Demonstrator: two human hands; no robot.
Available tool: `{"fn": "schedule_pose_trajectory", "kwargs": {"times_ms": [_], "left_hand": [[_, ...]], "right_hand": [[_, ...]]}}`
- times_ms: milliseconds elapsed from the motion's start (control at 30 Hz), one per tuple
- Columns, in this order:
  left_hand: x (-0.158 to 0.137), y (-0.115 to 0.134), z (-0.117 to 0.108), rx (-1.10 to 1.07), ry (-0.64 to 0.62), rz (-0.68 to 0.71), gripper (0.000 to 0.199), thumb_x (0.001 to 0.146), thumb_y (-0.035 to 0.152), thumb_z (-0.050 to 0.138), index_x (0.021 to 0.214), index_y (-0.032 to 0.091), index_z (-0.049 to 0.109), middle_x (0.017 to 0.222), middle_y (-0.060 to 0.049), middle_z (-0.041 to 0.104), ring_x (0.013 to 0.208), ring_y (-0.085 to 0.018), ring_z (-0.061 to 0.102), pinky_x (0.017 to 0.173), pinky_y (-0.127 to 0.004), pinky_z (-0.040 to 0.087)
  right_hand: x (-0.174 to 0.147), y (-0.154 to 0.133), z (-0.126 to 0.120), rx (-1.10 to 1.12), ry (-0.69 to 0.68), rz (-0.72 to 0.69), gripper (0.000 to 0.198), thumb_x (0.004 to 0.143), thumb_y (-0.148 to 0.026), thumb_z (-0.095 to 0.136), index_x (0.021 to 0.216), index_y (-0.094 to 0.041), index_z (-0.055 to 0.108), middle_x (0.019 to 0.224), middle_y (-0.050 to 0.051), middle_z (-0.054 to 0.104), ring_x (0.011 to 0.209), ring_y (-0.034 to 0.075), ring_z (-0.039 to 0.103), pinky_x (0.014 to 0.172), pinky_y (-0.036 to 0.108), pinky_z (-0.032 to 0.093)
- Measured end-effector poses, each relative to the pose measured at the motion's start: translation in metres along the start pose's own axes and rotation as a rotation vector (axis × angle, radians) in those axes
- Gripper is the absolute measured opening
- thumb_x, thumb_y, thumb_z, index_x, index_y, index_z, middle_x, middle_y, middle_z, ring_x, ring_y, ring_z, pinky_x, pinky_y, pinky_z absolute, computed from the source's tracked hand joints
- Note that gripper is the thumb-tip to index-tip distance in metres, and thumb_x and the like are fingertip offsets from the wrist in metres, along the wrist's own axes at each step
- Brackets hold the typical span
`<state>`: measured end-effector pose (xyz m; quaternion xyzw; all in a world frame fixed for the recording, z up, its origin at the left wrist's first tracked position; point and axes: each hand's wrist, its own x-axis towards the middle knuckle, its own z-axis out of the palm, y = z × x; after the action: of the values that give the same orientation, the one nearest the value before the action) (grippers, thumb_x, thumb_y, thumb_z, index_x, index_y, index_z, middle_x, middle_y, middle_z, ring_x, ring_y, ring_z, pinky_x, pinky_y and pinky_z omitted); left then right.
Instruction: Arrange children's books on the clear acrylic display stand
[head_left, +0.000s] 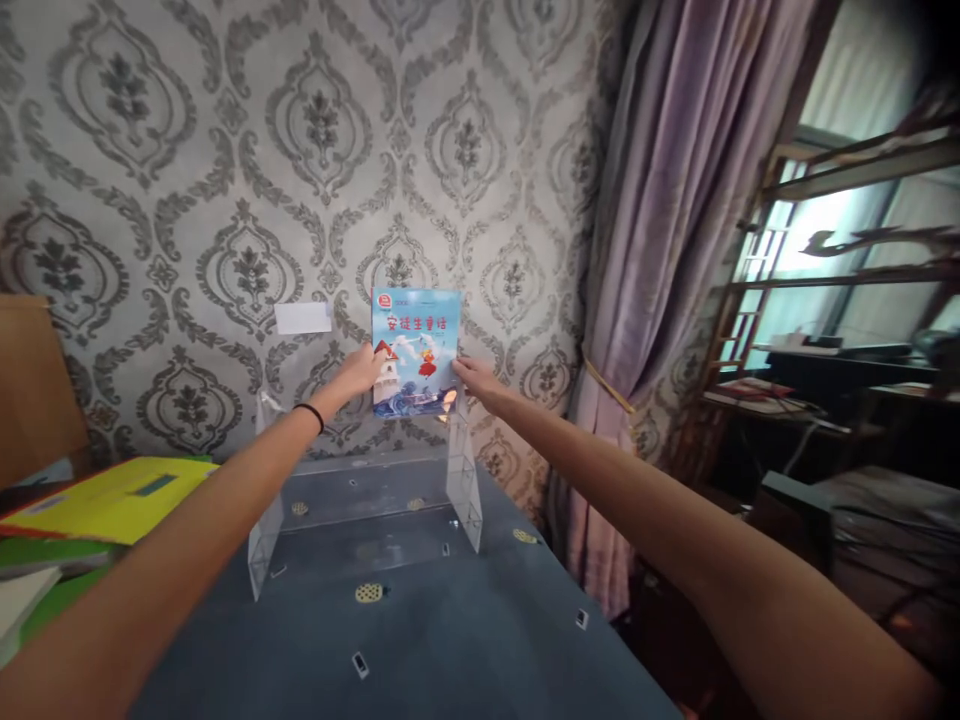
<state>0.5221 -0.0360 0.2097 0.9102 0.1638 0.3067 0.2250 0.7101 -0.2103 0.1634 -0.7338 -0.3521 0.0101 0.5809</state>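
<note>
A light-blue picture book [411, 360] with red Chinese lettering and a red-clad figure on its cover is held upright, cover facing me. My left hand [366, 366] grips its left edge, and my right hand [474, 379] pinches its right edge. A dark band circles my left wrist. Below and around the book stands a clear acrylic rack [466, 480] with two transparent side panels, resting on the table. The book is at the height of the rack's upper part, in front of the wall. Whether its lower edge touches the rack I cannot tell.
The table [420, 660] has a dark blue-grey cover with pineapple prints. A yellow folder [112, 500] and green-covered books lie at the left. A white label [303, 318] is on the patterned wall. A purple curtain [652, 220] hangs at the right, beside a cluttered wooden shelf [855, 275].
</note>
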Motion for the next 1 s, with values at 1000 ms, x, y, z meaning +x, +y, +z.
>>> {"fn": "schedule_pose_trajectory", "kwargs": {"times_ms": [1000], "left_hand": [[0.0020,0.0033,0.0045,-0.313,-0.034,-0.053,0.032,0.098,0.038,0.037,0.098,0.018,0.062,0.095,-0.009,0.071,0.086,-0.024,0.069,0.061,-0.027,0.052]], "right_hand": [[0.0026,0.0075,0.0001,0.029,0.046,0.013,0.040,0.084,-0.061,0.065,0.095,-0.024,0.069,0.087,0.002,0.072,0.079,0.018,0.064,0.068,0.026,0.051]]}}
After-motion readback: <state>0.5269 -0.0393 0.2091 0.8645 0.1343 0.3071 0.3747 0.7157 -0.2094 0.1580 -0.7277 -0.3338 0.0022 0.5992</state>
